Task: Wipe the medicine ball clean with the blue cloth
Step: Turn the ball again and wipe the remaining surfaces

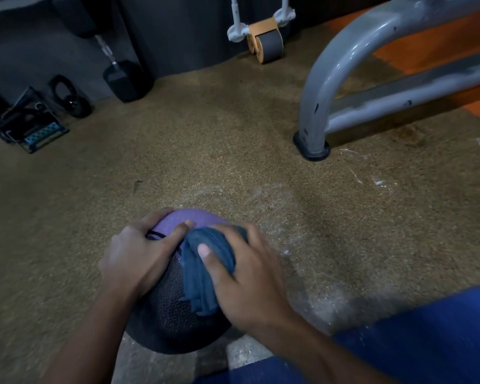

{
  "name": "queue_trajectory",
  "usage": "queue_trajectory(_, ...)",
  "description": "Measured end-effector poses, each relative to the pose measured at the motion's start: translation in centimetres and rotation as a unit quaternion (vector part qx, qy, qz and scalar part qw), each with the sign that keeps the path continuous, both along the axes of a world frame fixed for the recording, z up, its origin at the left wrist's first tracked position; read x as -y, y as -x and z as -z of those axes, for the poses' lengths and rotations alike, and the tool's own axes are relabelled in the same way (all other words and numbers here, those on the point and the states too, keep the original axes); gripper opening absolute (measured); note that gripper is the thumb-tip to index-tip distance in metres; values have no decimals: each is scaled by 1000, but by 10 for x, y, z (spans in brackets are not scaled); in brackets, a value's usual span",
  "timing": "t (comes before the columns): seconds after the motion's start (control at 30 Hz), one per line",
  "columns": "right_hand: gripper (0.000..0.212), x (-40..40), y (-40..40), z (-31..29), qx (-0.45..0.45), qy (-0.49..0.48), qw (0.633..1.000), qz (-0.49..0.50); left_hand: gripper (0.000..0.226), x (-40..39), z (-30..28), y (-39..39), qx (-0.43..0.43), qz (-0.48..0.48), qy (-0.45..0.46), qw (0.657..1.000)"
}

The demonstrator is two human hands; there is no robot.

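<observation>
A purple and black medicine ball [172, 314] rests on the speckled brown floor at the bottom centre. My left hand [139, 256] lies spread over its upper left side and steadies it. My right hand [247, 273] presses a bunched blue cloth [205, 273] against the ball's top right, thumb on top of the cloth. The cloth hangs down over the ball's black textured part. The ball's right side is hidden under the cloth and hand.
A grey metal bench frame [344, 65] stands on its foot [312, 151] at the right. A black dumbbell [122, 79], a kettlebell [70, 98] and a dark box [31, 123] sit by the far-left wall. An ab roller [263, 42] stands at the back. My blue-clad leg [416, 342] fills the bottom right.
</observation>
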State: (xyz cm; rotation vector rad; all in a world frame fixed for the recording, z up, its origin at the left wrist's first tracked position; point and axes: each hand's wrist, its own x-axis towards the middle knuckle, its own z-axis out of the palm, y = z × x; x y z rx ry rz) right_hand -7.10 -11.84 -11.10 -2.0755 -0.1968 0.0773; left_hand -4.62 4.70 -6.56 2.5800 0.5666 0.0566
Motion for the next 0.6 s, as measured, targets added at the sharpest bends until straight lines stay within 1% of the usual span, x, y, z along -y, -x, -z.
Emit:
queue_trajectory(0.03,63,-3,-10,-4,13,25,1000,-3,71,-1,0,1,4,10,3,1000)
queue_trajectory(0.07,60,-5,-24,1,0,30,1000,5,73,-2,0,3,9,15,4,1000)
queue_trajectory(0.1,53,-5,-40,9,-38,11,999,13,73,-2,0,4,11,15,4,1000)
queue_trajectory(0.13,44,-4,-56,20,-96,-35,995,22,72,-2,0,5,11,11,2,1000)
queue_trajectory(0.17,36,0,-68,31,-158,-89,983,32,71,-2,-1,5,11,5,1,1000)
queue_trajectory(0.2,33,4,-76,42,-221,-143,964,40,69,-1,0,5,12,-1,2,1000)
queue_trajectory(0.23,36,8,-78,51,-286,-177,940,54,68,0,0,4,11,-6,5,1000)
queue_trajectory(0.27,40,10,-74,58,-330,-193,921,71,68,1,-1,3,10,-10,8,1000)
queue_trajectory(0.3,40,12,-65,62,-341,-201,914,89,66,1,-1,1,11,-12,12,1000)
queue_trajectory(0.33,37,13,-51,62,-318,-200,920,111,65,1,0,0,10,-12,16,1000)
queue_trajectory(0.37,33,14,-34,58,-273,-186,935,127,63,1,0,-1,9,-12,18,1000)
queue_trajectory(0.4,35,14,-18,49,-214,-162,955,125,64,0,1,-2,8,-12,21,1000)
queue_trajectory(0.47,52,13,1,24,-88,-93,989,72,69,-5,2,-3,7,-12,30,999)
queue_trajectory(0.5,56,10,1,13,-42,-48,997,38,71,-7,2,-3,6,-6,31,999)
queue_trajectory(0.53,53,6,-5,6,-15,-17,1000,11,73,-8,3,-2,8,2,31,999)
queue_trajectory(0.57,47,3,-15,3,-14,2,1000,-4,73,-10,3,-1,12,12,34,999)
queue_trajectory(0.6,39,1,-29,6,-35,-7,999,-2,73,-12,3,1,18,20,39,999)
